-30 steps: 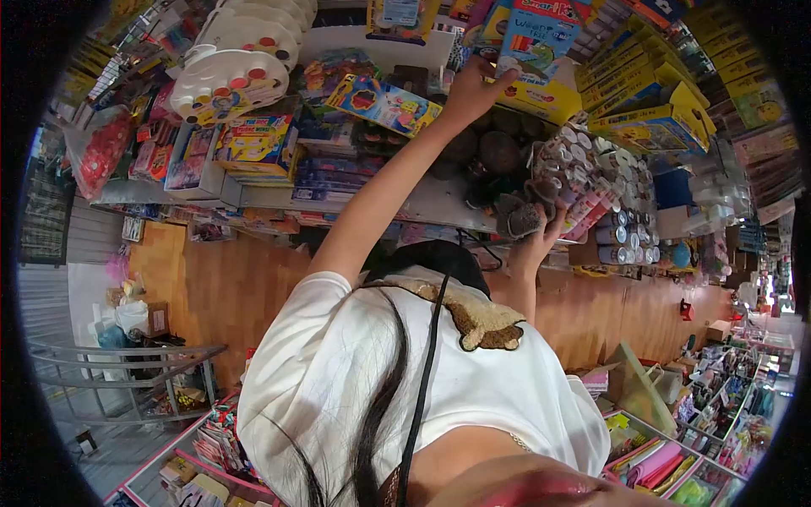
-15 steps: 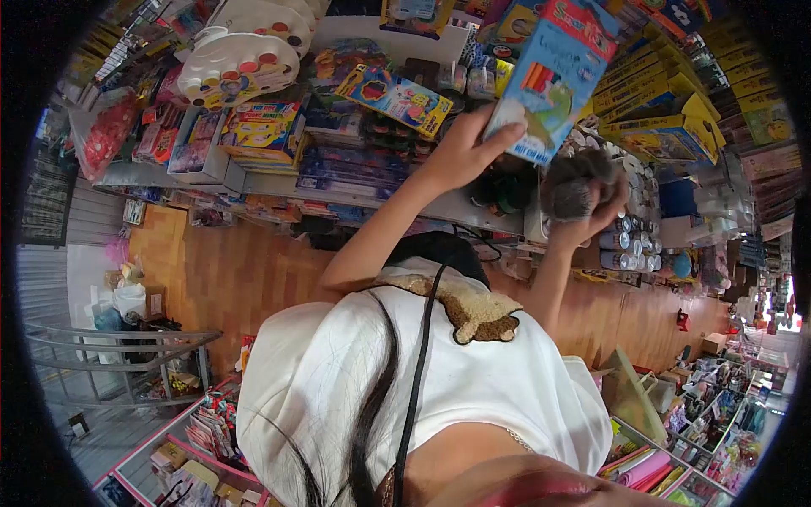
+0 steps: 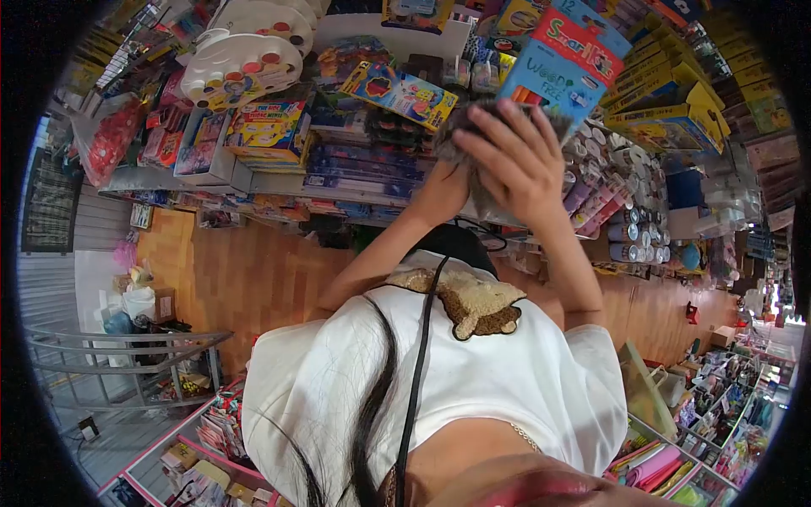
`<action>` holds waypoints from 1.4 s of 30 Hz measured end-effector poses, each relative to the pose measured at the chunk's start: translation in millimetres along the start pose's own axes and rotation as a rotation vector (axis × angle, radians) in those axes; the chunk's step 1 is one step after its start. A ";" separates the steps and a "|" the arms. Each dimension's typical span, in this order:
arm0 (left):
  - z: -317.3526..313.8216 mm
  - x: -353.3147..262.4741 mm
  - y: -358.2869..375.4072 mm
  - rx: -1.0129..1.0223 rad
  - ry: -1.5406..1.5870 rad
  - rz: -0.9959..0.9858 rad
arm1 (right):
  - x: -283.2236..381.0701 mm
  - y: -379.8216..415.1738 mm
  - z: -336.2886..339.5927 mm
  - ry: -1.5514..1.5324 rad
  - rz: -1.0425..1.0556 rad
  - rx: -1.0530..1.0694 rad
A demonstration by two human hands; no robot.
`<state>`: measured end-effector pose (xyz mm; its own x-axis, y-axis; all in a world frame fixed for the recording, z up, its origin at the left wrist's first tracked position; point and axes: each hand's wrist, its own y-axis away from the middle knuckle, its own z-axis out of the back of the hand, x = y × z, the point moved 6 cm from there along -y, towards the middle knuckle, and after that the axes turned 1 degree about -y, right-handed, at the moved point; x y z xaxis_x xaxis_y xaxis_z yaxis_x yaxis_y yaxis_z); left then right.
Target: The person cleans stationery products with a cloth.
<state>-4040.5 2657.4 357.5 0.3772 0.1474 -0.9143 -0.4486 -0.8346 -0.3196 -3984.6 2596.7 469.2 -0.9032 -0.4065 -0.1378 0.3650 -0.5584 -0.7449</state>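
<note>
Grip: left hand point(image 3: 443, 191) on box point(image 3: 576, 59), right hand point(image 3: 525, 169) on cloth point(image 3: 450, 139)

Holding box in left hand, raised and tilted before the shelf point(image 3: 279, 182), printed face showing. Closure judged only from box standing clear above that wrist; with digits hidden behind cloth, cannot tell exact wrap. Pressing cloth under right hand, with fingers nearly straight and slightly spread, back of hand showing. Cannot tell a true pinch from flat pressure.

Noted cloth bunched, dark grey, over lower part of box, covering some of left hand as well. Noted around box: yellow boxes point(image 3: 672, 122) to the right, tubs point(image 3: 625, 231) below right, flat pack point(image 3: 401, 95) lying near on the left, palettes point(image 3: 243, 69) farther left.

Step in hand, by judgement: rubbing cloth against box. Cannot read extent done, with lower face covered. Next move judged to call for a steady left hold, light even pressure from the right, enough clearance from yellow boxes, and no bending of box.
</note>
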 end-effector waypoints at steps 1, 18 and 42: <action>-0.4 4.1 -0.4 0.040 -0.040 -0.060 | -6.8 -4.7 1.4 0.010 -0.011 0.008; 2.9 -23.8 -10.7 0.146 -0.313 -0.120 | -25.6 2.0 12.5 -0.052 -0.090 -0.036; 0.6 -49.0 -7.9 0.135 -0.278 -0.058 | -47.2 -26.6 37.7 0.243 -0.474 -0.482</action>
<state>-4055.9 2657.1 404.7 0.1778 0.3471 -0.9208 -0.5435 -0.7454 -0.3859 -3943.1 2603.5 520.1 -0.9851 0.0041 0.1719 -0.1681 -0.2312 -0.9583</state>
